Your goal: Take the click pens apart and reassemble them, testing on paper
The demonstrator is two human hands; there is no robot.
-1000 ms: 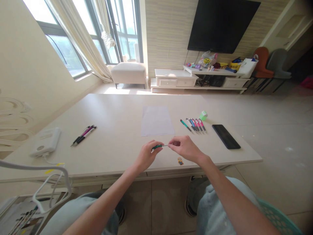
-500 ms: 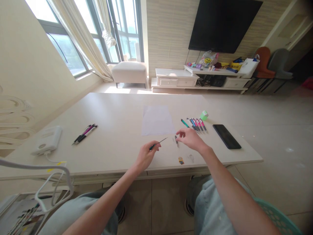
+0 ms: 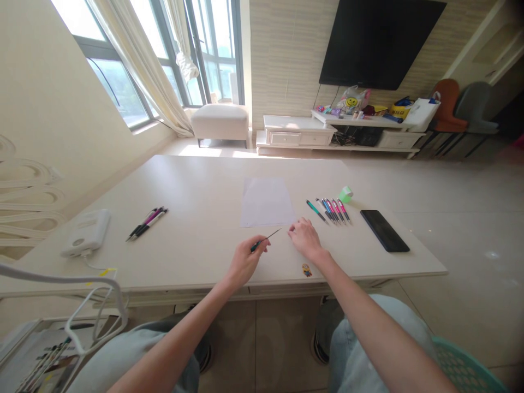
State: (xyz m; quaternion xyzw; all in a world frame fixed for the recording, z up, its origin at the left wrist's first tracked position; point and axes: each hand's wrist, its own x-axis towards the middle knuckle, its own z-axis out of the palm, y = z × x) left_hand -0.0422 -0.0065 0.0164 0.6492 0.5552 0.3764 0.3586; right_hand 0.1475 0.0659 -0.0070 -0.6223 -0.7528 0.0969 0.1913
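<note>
My left hand (image 3: 246,256) is closed around a dark green pen barrel (image 3: 256,245). A thin, dark refill (image 3: 273,233) sticks out of it toward the upper right, above the table. Just right of the refill's tip, my right hand (image 3: 305,238) is low over the tabletop, fingers curled and drawn together near the paper's lower right corner. Whatever those fingers hold, if anything, is hidden beneath them. A white sheet of paper (image 3: 267,202) lies flat beyond both hands. Close to my right wrist is a small yellow and blue cartoon sticker (image 3: 307,270).
A green pen (image 3: 316,211) and several coloured pens (image 3: 334,211) lie right of the paper, near a light green tape roll (image 3: 346,194) and a black phone (image 3: 385,230). More pens (image 3: 147,223) and a white charging device (image 3: 87,233) are on the left.
My right hand has shifted left and lower, its fingers drawing in. The short dark pen piece seen by its fingers is now hidden. My left hand keeps its grip almost unmoved.
</note>
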